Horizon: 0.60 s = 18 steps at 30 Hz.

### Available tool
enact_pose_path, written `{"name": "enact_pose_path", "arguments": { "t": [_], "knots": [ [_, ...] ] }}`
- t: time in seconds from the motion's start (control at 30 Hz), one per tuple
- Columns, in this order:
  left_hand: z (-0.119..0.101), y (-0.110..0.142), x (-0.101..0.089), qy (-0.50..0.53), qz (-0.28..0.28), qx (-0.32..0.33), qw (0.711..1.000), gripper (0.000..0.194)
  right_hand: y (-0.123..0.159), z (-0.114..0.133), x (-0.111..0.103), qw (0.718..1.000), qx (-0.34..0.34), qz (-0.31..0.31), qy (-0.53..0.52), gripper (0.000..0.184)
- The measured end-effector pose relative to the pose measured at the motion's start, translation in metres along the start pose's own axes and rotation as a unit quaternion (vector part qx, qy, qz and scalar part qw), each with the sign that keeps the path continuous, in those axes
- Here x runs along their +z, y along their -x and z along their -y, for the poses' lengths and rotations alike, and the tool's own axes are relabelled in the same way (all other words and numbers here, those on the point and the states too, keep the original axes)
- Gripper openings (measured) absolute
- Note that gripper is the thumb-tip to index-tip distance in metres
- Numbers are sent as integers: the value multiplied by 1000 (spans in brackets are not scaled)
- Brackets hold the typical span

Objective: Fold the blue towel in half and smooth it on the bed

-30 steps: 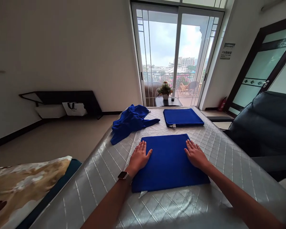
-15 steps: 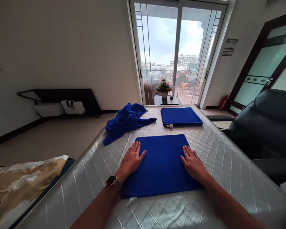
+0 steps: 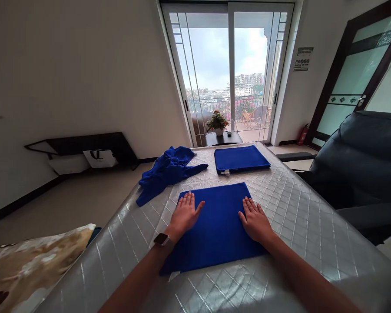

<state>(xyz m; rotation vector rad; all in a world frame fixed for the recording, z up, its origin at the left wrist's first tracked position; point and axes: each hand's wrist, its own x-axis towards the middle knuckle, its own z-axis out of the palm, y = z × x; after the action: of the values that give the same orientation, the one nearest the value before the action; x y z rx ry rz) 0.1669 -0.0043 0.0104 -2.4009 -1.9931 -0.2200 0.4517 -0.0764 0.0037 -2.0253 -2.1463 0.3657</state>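
Observation:
A flat blue cloth piece (image 3: 215, 230), roughly rectangular, lies on the silver quilted surface (image 3: 299, 243) with a small white tag at its near left corner. My left hand (image 3: 185, 213) rests flat on its left edge, fingers stretched and thumb apart. On the right edge, my right hand (image 3: 255, 218) presses flat too, fingers extended. Neither hand grips anything. Behind it lies a neat stack of folded blue cloth (image 3: 242, 159) with a white tag at its front. To the left of that stack sits a crumpled blue cloth (image 3: 170, 172).
A black armchair (image 3: 365, 169) stands close on the right. At the far end, a small dark table bears a potted plant (image 3: 217, 122) before the sliding glass door. A patterned blanket (image 3: 32, 265) is at lower left. By the wall, a white bag (image 3: 99, 158) rests low.
Both hands remain flat on the cloth's side edges, with only slight shifts. The whole view has swung a little, so the cloths appear farther left in the picture.

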Motion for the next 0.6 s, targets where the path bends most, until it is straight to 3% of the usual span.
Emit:
{"name": "enact_pose_path", "arguments": {
  "t": [0.17,0.23,0.3,0.43,0.6],
  "knots": [
    [-102,16,12,74,-24,154,985,77,-1,-2,4,1000,-5,-9,13,69],
    [-128,24,18,94,-16,185,978,74,-2,-4,7,999,-11,-10,29,68],
    [-139,29,20,101,-6,195,976,73,-2,-5,9,999,-15,-10,39,66],
    [-120,34,16,92,1,177,980,75,-1,-4,7,999,-9,-13,35,68],
    [-58,49,16,60,3,133,989,75,0,-3,4,1000,-2,-6,11,70]
  ]
}}
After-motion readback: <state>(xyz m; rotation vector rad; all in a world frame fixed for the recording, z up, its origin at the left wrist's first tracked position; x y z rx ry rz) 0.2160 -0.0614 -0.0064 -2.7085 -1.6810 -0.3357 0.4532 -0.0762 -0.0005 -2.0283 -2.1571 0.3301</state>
